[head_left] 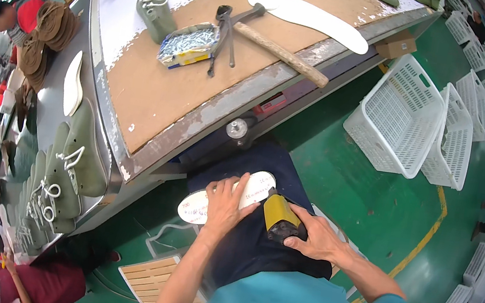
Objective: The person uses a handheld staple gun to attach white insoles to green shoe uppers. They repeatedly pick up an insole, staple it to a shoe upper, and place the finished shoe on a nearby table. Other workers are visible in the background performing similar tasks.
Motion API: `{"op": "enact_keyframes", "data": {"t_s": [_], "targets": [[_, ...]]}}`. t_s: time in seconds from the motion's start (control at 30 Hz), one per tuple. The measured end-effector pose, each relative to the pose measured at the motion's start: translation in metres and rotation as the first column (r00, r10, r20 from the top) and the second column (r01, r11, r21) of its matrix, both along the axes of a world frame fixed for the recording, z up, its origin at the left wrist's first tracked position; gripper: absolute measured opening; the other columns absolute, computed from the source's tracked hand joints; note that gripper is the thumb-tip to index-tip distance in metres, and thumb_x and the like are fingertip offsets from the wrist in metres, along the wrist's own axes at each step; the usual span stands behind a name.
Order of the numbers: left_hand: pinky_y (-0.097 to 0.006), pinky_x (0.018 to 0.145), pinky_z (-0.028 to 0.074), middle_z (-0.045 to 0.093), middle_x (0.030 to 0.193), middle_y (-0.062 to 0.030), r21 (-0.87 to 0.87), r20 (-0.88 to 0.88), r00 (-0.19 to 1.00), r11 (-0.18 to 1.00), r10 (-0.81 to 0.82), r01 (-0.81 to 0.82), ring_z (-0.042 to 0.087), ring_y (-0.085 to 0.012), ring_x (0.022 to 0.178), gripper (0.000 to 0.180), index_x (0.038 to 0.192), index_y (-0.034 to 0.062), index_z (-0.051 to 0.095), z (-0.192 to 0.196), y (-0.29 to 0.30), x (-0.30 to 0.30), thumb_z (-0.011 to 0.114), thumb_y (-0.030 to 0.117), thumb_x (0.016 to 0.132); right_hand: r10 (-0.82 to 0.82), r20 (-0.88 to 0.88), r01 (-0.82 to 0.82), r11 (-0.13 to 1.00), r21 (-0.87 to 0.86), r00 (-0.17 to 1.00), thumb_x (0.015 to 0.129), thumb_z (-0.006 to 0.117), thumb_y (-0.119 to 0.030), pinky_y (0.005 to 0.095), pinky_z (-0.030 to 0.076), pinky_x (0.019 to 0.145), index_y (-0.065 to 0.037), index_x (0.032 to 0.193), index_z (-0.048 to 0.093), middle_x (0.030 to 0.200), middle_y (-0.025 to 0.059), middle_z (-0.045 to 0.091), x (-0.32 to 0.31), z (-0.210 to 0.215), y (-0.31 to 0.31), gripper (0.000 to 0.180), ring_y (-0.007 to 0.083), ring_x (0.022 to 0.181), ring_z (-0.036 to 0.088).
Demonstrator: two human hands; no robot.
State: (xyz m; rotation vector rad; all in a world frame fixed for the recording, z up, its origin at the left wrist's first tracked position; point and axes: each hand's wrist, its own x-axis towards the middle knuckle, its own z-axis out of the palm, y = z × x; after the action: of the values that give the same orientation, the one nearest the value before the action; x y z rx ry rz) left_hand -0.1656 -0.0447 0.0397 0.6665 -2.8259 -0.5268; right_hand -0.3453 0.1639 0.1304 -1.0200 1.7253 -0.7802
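Observation:
A white insole with handwriting on it lies over my lap, on dark blue cloth. My left hand grips it across the middle, fingers over the top face and thumb toward its right edge. Whether a shoe last sits under the insole is hidden. In my right hand is a yellow-and-black hand tool, its dark narrow end at the insole's right edge. I cannot make out whether they touch. The palm and fingers wrap the tool's black lower end.
On the worktable lie a wooden-handled hammer, pincers, a box of nails, white insoles and green shoe lasts. More laced lasts line the left shelf. White crates stand right. Co-workers are at left.

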Motion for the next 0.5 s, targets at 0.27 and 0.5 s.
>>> {"op": "enact_keyframes", "data": {"t_s": [0.27,0.5], "targets": [[-0.051,0.100,0.038,0.060,0.127,-0.0099,-0.035,0.002,1.000,0.999,-0.008,0.008,0.057,-0.0290,0.117,0.085,0.149,0.0127,0.053,-0.004,-0.002,0.003,0.085,0.043,0.076,0.015,-0.080,-0.021,0.997,-0.076,0.997,0.087,0.068,-0.071,0.0525,0.052,0.098,0.008,0.145,0.046,0.117,0.0368,0.068,0.010,-0.020,-0.019,0.100,0.0513,0.110,0.068],[-0.051,0.100,0.039,0.060,0.129,-0.0103,0.011,-0.012,1.000,1.000,-0.001,0.001,0.057,-0.0286,0.119,0.085,0.149,0.0126,0.052,-0.005,-0.003,0.004,0.086,0.040,0.075,0.097,-0.064,-0.090,0.990,0.108,0.993,0.088,0.070,-0.067,0.0512,0.053,0.095,0.007,0.142,0.049,0.112,0.0340,0.070,0.010,-0.007,-0.027,0.094,0.0499,0.107,0.069]]}}
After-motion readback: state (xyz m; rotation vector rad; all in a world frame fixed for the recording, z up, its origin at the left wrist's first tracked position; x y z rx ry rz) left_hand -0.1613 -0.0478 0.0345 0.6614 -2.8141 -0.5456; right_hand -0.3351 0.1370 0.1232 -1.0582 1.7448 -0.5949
